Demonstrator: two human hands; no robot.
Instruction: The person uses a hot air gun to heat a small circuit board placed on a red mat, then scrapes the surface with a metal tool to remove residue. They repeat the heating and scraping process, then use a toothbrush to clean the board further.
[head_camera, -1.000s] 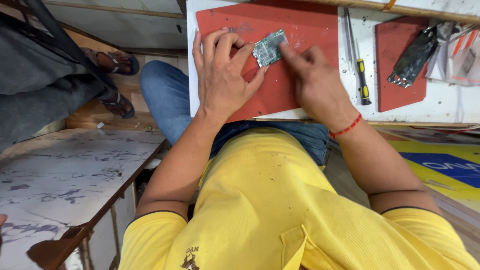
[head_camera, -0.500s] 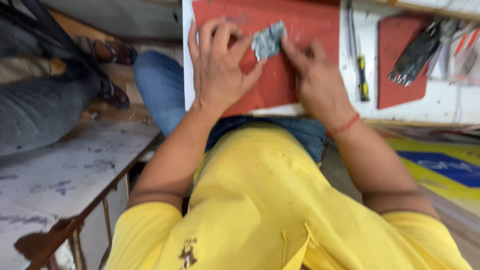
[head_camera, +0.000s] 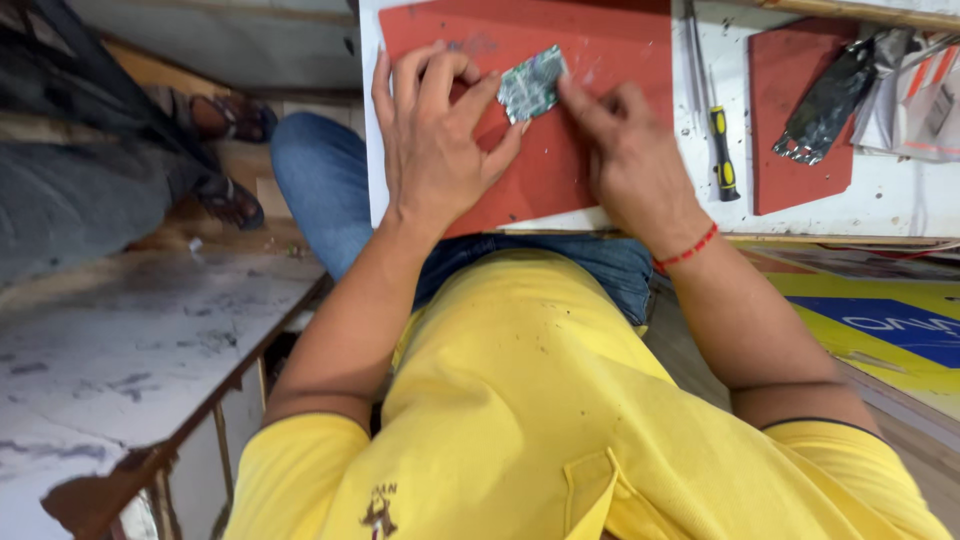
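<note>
Small circuit board (head_camera: 531, 84), upper centre: pinched between left hand (head_camera: 432, 150) and right hand (head_camera: 628, 155) fingertips; light grip risks slipping onto red mat (head_camera: 600, 50).

White worktable (head_camera: 900, 195); stained grey bench (head_camera: 120, 340) alongside.
</note>
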